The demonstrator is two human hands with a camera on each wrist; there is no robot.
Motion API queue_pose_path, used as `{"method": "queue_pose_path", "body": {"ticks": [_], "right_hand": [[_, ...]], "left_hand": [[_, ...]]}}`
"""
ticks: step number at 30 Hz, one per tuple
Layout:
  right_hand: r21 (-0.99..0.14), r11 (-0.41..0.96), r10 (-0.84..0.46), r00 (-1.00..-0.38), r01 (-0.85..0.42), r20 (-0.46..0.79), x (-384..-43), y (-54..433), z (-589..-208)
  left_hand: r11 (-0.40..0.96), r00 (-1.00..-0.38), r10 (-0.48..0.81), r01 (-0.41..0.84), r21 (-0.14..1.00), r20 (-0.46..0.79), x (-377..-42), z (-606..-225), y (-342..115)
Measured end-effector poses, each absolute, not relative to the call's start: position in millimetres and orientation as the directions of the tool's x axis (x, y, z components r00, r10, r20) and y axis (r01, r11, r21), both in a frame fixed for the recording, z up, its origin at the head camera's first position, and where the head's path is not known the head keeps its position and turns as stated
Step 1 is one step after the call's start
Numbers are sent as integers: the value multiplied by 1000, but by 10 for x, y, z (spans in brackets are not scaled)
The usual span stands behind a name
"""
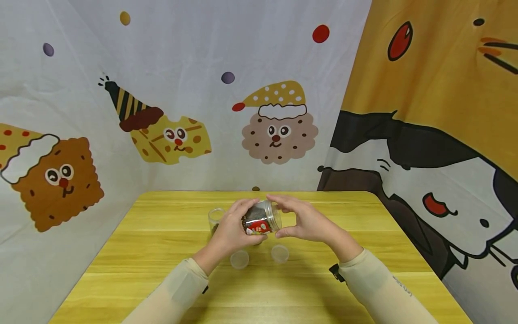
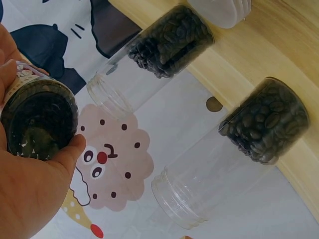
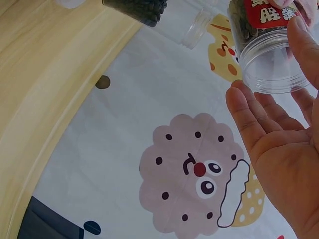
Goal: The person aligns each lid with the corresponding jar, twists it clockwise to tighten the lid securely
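Observation:
My left hand (image 1: pixel 231 228) grips a clear jar (image 1: pixel 258 219) with a red label, tilted with its lidless mouth toward the right. Dark contents show inside this jar; their kind is unclear. My right hand (image 1: pixel 309 221) is at the mouth, thumb and fingers spread around the rim; whether they touch it is hard to tell. In the left wrist view, two clear, lidless jars, a nearer one (image 2: pixel 269 119) and another (image 2: pixel 172 42), stand partly filled with dark beans like coffee beans. The head view shows one jar (image 1: pixel 216 217) behind my left hand, which mostly hides the other.
Two translucent white lids, a left one (image 1: pixel 239 259) and a right one (image 1: pixel 280 254), lie on the yellow wooden table (image 1: pixel 162 270) in front of the jars. A cloth printed with cartoon figures (image 1: pixel 279 135) hangs behind the table and along its sides.

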State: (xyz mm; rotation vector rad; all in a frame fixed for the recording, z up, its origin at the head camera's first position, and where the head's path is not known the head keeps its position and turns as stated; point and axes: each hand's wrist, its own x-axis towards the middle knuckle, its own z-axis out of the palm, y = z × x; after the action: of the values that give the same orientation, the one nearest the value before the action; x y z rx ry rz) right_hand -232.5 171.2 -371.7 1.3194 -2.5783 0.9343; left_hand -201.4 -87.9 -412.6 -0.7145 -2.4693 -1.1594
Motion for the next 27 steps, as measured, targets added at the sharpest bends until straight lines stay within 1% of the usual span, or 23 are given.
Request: {"method": "queue_pose_path", "body": {"ticks": [11, 20, 24, 27], "right_hand": [[-464, 460, -696, -632, -757, 340, -2316, 1710, -3707], [-496, 497, -677, -675, -712, 292, -2305, 1719, -3704], [-489, 484, -686, -662, -726, 302, -2312, 1710, -3708], [-473, 460, -698, -635, -752, 331, -2317, 1701, -3710]], "left_hand": [[554, -836, 297, 545, 630, 462, -2011, -4123, -872], [554, -834, 301, 547, 628, 462, -2011, -4115, -875], [557, -834, 299, 547, 624, 464, -2008, -4111, -873], [555, -827, 301, 557, 618, 475, -2007, -4110, -871]]}}
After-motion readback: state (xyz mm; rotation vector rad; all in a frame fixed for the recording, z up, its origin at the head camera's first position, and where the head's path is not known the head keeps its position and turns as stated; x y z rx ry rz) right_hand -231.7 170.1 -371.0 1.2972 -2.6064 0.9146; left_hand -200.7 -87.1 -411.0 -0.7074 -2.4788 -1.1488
